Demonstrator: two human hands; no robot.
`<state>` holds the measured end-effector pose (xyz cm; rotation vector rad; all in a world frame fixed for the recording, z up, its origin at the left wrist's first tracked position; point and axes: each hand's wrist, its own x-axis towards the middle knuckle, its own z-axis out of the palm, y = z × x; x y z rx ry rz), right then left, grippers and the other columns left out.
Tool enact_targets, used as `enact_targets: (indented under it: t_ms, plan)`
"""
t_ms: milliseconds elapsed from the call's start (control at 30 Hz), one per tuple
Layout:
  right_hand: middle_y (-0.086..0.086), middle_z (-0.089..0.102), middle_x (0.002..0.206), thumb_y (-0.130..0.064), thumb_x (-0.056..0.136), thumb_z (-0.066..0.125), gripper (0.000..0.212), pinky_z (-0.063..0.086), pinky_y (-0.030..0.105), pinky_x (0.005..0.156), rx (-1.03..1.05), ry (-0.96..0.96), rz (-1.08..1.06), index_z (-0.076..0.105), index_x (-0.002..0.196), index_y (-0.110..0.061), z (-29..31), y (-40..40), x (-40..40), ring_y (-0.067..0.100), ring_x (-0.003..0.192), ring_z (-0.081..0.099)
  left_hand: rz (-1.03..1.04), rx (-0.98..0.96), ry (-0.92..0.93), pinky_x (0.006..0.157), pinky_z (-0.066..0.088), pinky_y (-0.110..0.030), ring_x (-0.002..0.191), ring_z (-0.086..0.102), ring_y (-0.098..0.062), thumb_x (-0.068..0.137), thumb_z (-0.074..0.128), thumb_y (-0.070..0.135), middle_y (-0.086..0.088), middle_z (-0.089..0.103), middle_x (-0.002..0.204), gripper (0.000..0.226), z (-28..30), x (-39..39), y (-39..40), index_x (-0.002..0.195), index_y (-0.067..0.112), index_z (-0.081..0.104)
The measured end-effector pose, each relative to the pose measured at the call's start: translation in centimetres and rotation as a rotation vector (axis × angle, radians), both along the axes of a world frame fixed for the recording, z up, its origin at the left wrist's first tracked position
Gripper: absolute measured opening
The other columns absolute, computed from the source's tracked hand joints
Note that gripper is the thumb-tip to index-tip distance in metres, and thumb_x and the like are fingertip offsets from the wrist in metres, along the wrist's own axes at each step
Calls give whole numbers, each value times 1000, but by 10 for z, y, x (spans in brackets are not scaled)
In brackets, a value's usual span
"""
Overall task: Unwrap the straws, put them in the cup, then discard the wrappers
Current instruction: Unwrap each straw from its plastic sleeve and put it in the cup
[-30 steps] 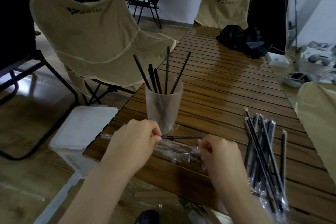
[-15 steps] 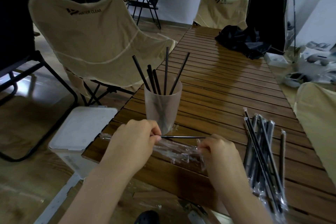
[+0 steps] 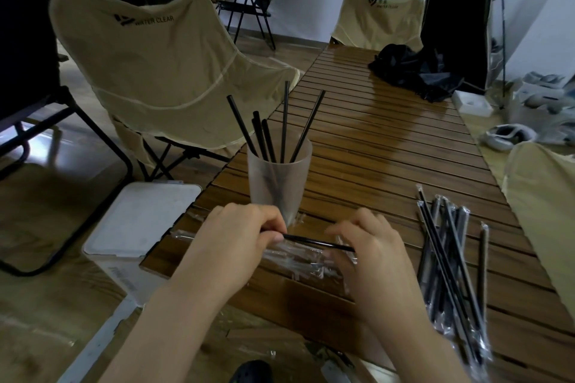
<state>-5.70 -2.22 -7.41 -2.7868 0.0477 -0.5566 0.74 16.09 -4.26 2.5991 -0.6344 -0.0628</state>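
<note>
Frosted cup (image 3: 279,177) with six black straws stands behind both hands; wrapped straws (image 3: 448,261) piled right on slatted table (image 3: 389,146). Left hand (image 3: 236,242) pinches bare straw (image 3: 317,242), lying crosswise, tip rightward. Right hand (image 3: 370,252), fingers curled, over empty wrappers (image 3: 298,255); grip unclear.

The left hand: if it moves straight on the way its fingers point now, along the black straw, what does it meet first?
Most likely the right hand. The left hand pinches the black straw, fingers pointing right along it, and the straw's far end reaches the right hand's fingers. Depth is unclear, so it might brush the clear wrappers first.
</note>
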Motion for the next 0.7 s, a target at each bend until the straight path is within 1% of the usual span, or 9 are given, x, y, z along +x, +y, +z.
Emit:
enact_targets:
  t_ms: [67,133,267,400,567,633,700]
  plan:
    - [-12,61,82,-22,71,76,16,41,30,65,-51,-37,30,72,85,-28,-5,-2,0,13,77,51,-15,7,-21,89,47,-29,89,59,1,93,56,38,17,67,91,13,1,1,1,102,37,66]
    - [-14,62,77,-21,74,74,12,38,31,66,-59,-66,33,72,82,-30,-8,-5,0,13,74,50,-9,18,-40,88,48,-30,87,59,1,92,57,39,18,67,88,12,2,3,6,99,37,67]
    - [-17,63,75,-21,75,74,12,40,34,65,-27,-96,30,73,78,-32,-11,-10,2,11,74,51,36,19,-19,86,50,-27,85,60,3,90,60,40,19,68,87,11,4,10,21,96,38,69]
    - [-17,64,76,-22,76,77,11,35,32,67,-36,-71,0,73,79,-32,-12,-16,3,12,76,50,71,21,-21,86,50,-29,88,60,1,90,60,39,19,68,90,10,4,13,33,95,39,69]
    - [-14,65,74,-19,74,78,11,38,32,66,-19,-44,-43,75,77,-29,-14,-27,4,13,74,52,138,22,-33,84,50,-30,88,59,0,89,62,38,18,67,90,6,5,18,46,88,42,67]
    - [-14,64,75,-19,77,77,11,40,33,67,-13,-13,-51,75,78,-30,-17,-31,4,12,74,52,182,42,-64,83,45,-26,90,57,0,88,62,38,18,66,94,6,5,19,52,91,42,66]
    - [-14,64,75,-19,77,76,11,38,31,65,-20,4,-71,74,77,-30,-20,-32,4,10,72,47,231,73,-107,78,33,-23,92,51,1,88,63,39,19,63,97,7,5,20,57,93,43,66]
